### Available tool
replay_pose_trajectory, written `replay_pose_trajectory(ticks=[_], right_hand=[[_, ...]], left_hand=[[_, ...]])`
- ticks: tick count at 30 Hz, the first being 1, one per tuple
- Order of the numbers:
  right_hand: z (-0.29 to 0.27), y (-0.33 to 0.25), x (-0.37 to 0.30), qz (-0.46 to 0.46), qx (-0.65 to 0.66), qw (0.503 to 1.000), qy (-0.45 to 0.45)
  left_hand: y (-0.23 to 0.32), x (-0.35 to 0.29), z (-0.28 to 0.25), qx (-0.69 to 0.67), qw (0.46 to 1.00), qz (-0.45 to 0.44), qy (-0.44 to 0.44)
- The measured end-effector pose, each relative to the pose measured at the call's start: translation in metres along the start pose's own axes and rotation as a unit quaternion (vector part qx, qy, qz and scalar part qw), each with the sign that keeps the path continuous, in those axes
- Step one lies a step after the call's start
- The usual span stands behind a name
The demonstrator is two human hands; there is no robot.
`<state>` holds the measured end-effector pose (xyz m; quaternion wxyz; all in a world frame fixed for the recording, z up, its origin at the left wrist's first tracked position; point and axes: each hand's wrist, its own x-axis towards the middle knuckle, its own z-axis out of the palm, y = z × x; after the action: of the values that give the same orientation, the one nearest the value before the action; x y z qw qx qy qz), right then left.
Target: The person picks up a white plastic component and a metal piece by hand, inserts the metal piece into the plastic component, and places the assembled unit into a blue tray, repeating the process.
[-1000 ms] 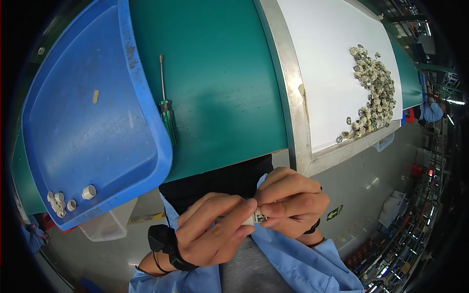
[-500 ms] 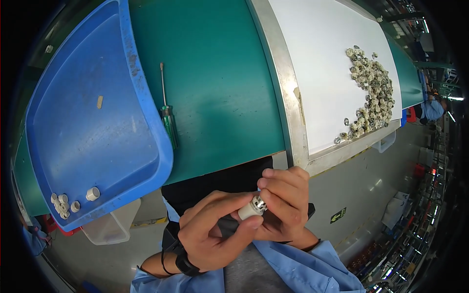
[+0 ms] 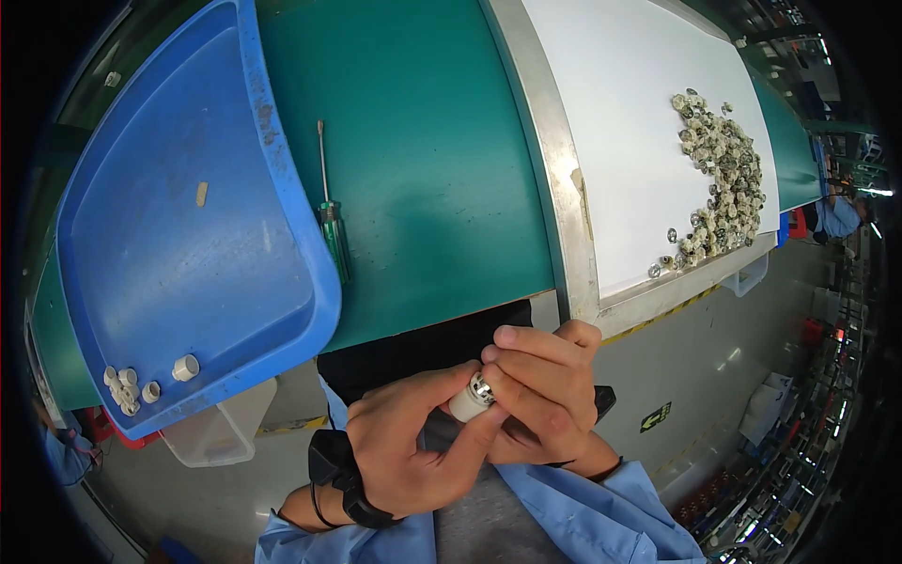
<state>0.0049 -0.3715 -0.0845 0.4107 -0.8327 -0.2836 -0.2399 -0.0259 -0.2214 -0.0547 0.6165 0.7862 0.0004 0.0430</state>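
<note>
One white metal-ended cylinder [image 3: 469, 402] is grasped between the left hand [image 3: 412, 440] and right hand [image 3: 552, 402]. A green-handled screwdriver [image 3: 334, 235] lies beside the blue tray [image 3: 202, 273].

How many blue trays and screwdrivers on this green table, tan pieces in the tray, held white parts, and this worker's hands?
Blue tray: 1
Screwdriver: 1
Tan piece: 1
White part: 1
Hands: 2 (left hand, right hand)
Total: 6
</note>
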Motion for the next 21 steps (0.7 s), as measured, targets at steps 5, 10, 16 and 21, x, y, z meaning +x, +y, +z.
replay_pose_trajectory(ticks=[5,10,16,21], right_hand=[[-0.001,0.002,0.007,-0.006,0.035,0.999,-0.014],[0.002,0.002,0.003,0.002,0.081,0.997,-0.007],[-0.003,0.003,0.002,-0.005,0.155,0.987,-0.03],[-0.019,0.017,0.01,0.084,0.372,0.923,-0.059]], left_hand=[[-0.002,-0.002,0.001,0.018,0.999,0.037,0.004],[-0.001,-0.006,0.003,0.072,0.991,0.102,0.042],[-0.009,-0.005,-0.002,0.084,0.98,0.176,0.031],[-0.014,-0.003,-0.005,0.069,0.971,0.226,-0.027]])
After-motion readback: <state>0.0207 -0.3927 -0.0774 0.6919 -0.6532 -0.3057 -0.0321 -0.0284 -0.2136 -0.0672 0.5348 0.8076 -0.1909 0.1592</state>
